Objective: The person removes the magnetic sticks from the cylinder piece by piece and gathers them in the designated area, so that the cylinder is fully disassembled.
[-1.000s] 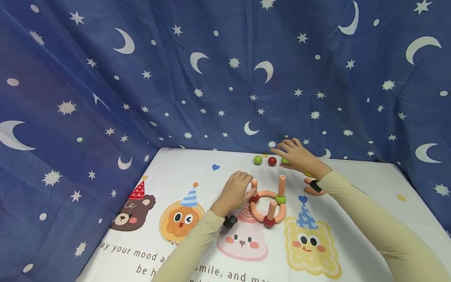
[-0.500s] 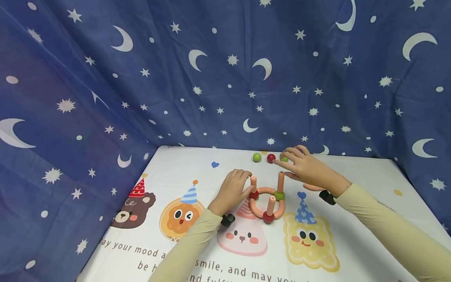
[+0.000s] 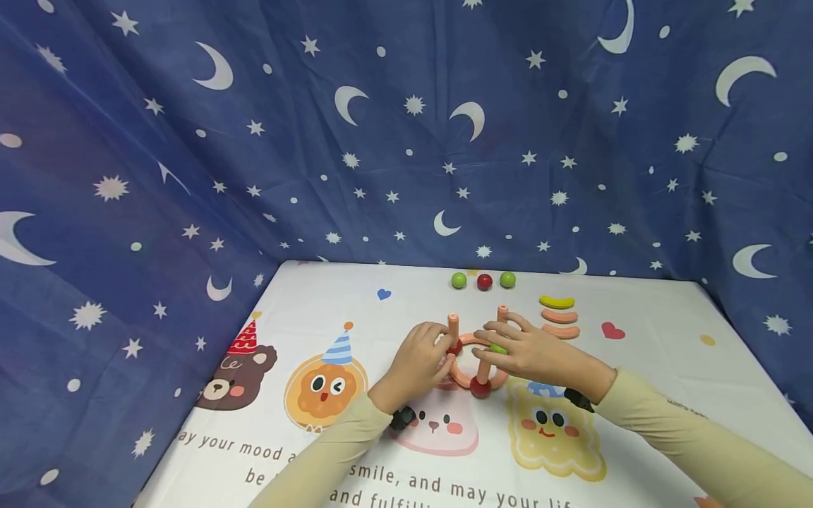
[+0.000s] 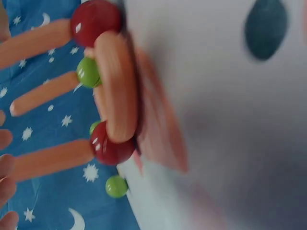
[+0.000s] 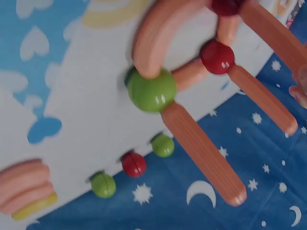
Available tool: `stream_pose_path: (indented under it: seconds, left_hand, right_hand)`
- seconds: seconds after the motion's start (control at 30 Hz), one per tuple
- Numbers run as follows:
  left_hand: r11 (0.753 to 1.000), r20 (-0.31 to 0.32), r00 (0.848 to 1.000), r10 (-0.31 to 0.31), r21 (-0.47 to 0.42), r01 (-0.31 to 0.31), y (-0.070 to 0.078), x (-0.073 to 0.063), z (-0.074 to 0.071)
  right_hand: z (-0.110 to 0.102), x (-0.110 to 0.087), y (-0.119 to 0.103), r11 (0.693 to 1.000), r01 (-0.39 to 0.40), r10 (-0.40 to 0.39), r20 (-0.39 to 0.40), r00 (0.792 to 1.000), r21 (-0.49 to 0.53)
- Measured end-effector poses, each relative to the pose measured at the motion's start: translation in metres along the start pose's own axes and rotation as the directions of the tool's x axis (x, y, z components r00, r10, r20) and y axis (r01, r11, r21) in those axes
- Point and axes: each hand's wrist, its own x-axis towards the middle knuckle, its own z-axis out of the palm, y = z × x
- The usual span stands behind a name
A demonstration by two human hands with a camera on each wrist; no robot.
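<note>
Curved orange segments (image 3: 459, 379) with red and green balls make a ring on the table, with three orange pegs standing on it. My left hand (image 3: 416, 358) is at the ring's left side, its loosely bent fingers beside the back-left peg (image 3: 453, 328) and red ball (image 4: 113, 145). That peg's top shows uncovered in the head view. From the right, my right hand (image 3: 533, 353) reaches over the ring with spread fingers, close to the front peg (image 3: 485, 372). It partly covers the back-right peg (image 5: 206, 153) and its green ball (image 5: 152, 91).
Behind the ring lie two green balls and a red ball (image 3: 485, 281) in a row. At the back right are a yellow curved segment (image 3: 557, 303) and two orange curved segments (image 3: 559, 316). A blue starry curtain (image 3: 356, 176) rises behind the white printed cloth (image 3: 667, 353).
My right hand has moved from the row of balls back toward me and over the ring, uncovering the back-right segments. My left hand has stayed beside the back-left peg.
</note>
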Motion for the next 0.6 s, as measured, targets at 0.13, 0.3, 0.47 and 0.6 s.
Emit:
stream_pose_path:
  seconds: [0.13, 0.3, 0.47, 0.6]
  left_hand:
    - [0.999, 0.104, 0.994, 0.036, 0.004, -0.037, 0.007, -0.004, 0.007]
    - [0.997, 0.194, 0.978, 0.076, -0.007, -0.076, 0.010, -0.004, 0.013]
    - [0.998, 0.110, 0.991, 0.069, -0.004, -0.069, 0.007, 0.001, 0.016]
    - [1.000, -0.035, 0.999, 0.026, 0.013, -0.026, 0.000, 0.012, 0.012]
  right_hand:
    - [0.009, 0.000, -0.007, 1.000, 0.009, -0.009, 0.007, 1.000, 0.015]
    - [0.014, 0.001, -0.010, 1.000, 0.007, -0.007, 0.001, 1.000, 0.026]
    - [0.018, 0.001, -0.010, 1.000, -0.001, 0.001, -0.001, 1.000, 0.020]
    - [0.021, 0.001, -0.008, 0.999, -0.014, 0.014, 0.003, 1.000, 0.029]
